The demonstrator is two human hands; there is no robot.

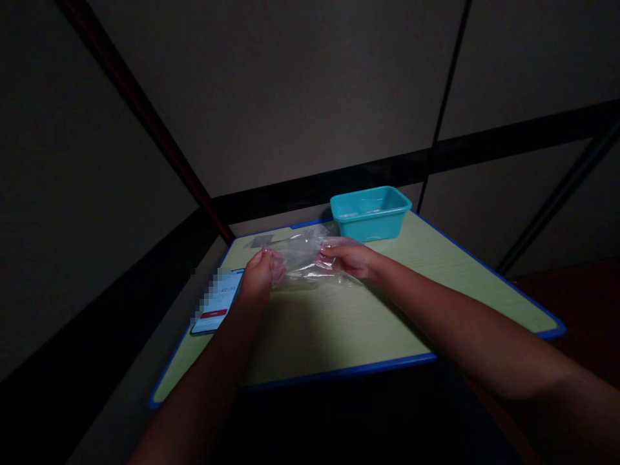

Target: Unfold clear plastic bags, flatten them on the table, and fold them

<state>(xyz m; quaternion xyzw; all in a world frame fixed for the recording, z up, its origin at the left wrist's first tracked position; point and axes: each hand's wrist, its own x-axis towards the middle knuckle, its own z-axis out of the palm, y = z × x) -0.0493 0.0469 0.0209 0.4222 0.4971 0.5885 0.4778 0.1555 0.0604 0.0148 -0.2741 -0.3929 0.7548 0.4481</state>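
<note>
A clear plastic bag point(301, 257) is stretched between my two hands, above the middle of the small table. My left hand point(261, 271) pinches its left side, thumb on top. On the other side my right hand point(346, 256) grips the bag, with some of the film lying over the fingers. The bag looks thin and crumpled, and I cannot make out anything inside it. Just behind my right hand stands a turquoise plastic basket point(372, 226), with something pale and shiny partly visible in it.
The pale yellow-green table point(339, 336) has a blue edge and stands against a panelled wall point(314, 97). A phone point(217, 300) with a lit screen lies at the left side, beside my left forearm. A small greyish patch point(262, 241) shows near the table's back left.
</note>
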